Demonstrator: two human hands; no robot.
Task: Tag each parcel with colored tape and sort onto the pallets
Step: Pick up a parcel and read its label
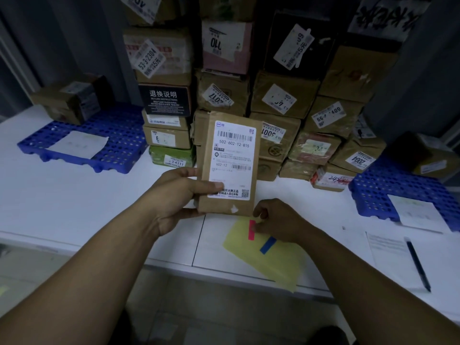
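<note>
My left hand (183, 195) grips a flat brown parcel (230, 207) with a white shipping label, held upright above the white table (74, 195), thumb across the label's lower left. Just below it, my right hand (278, 221) pinches the top of a red tape strip (252, 230) that lies on a yellow sheet (273, 260). A blue tape strip (268, 245) lies on the same sheet beside it. One blue pallet (119, 135) sits at the left and another blue pallet (388, 192) at the right, each with a white paper on it.
A tall stack of labelled cardboard parcels (273, 100) fills the back of the table. A brown box (72, 100) stands on the left pallet and another box (433, 158) on the right one. A pen (418, 265) lies on a paper sheet at the right front.
</note>
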